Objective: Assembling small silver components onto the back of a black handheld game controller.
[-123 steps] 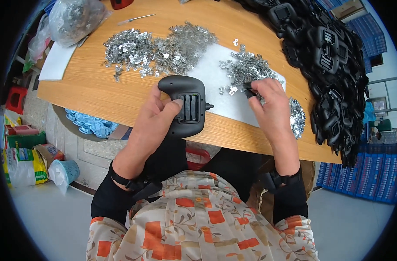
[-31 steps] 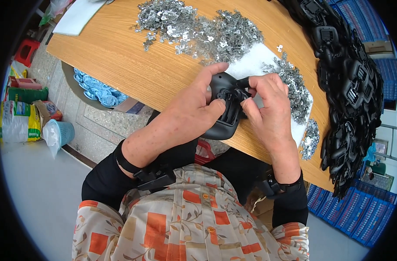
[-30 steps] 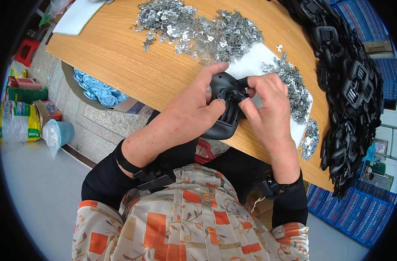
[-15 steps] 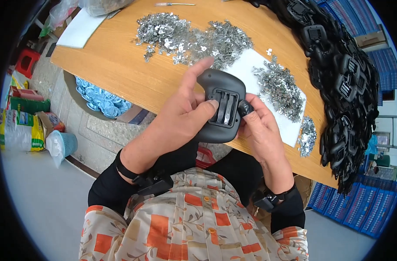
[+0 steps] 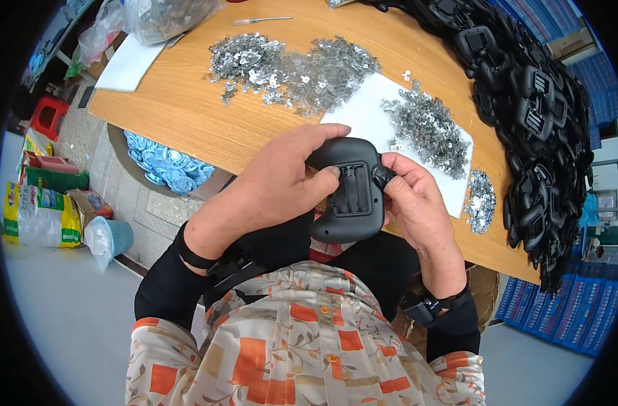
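Note:
A black plastic housing [image 5: 349, 225] with an open battery compartment [image 5: 351, 191] lies tilted over my lap, compartment side up. My left hand [image 5: 275, 166] grips its left side, thumb tip at the compartment's upper left edge and index finger stretched along the far rim. At the housing's right edge my right hand [image 5: 414, 196] pinches it between thumb and fingers; something black covers the thumb tip. Whether a small metal piece sits under either thumb is hidden. On a white sheet [image 5: 353, 101] beyond my hands lies a pile of small metal clips [image 5: 431, 132].
More metal clips [image 5: 248, 61] are heaped across the wooden table [image 5: 180, 101]. Many black housings [image 5: 539, 115] are stacked along its right side. A screwdriver-like tool [image 5: 261, 20] lies at the far edge. Light blue parts [image 5: 167, 162] fill a round container at the left.
The housing and both hands have shifted slightly toward me and right in the picture. My left thumb has drawn back from the middle slots to the compartment's upper edge.

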Demonstrator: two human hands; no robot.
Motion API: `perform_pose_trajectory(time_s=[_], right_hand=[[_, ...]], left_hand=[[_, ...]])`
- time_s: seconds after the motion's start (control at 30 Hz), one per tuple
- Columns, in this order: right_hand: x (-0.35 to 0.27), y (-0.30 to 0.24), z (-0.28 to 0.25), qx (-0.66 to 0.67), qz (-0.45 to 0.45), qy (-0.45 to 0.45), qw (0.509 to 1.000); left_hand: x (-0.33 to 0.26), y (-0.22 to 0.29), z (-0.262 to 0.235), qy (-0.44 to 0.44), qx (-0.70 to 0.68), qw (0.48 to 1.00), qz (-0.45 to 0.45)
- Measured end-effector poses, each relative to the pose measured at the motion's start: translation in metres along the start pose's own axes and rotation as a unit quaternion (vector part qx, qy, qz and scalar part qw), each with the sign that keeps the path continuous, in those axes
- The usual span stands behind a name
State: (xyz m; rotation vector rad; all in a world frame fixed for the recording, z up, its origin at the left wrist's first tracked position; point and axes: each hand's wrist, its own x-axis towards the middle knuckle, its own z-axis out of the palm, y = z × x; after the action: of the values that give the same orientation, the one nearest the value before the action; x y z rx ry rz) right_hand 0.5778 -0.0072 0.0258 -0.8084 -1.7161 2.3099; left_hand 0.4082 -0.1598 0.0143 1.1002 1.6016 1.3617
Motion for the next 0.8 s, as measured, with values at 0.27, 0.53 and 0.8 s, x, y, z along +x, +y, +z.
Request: perform_pose_trajectory(time_s=[0.27, 0.53, 0.8], right_hand=[[-0.004, -0.007, 0.009, 0.022, -0.007, 0.026, 0.999], [0.012, 0.011, 0.031, -0.010, -0.160, 0.032, 0.987], [0.024, 0.030, 0.038, 0.040, -0.133, 0.015, 0.990]], left_hand=[[0.004, 0.000, 0.009, 0.044, 0.146, 0.987, 0.042], [-0.002, -0.021, 0.015, -0.003, -0.356, 0.934, -0.034], [-0.008, -0.013, 0.022, 0.041, 0.033, 0.998, 0.036]])
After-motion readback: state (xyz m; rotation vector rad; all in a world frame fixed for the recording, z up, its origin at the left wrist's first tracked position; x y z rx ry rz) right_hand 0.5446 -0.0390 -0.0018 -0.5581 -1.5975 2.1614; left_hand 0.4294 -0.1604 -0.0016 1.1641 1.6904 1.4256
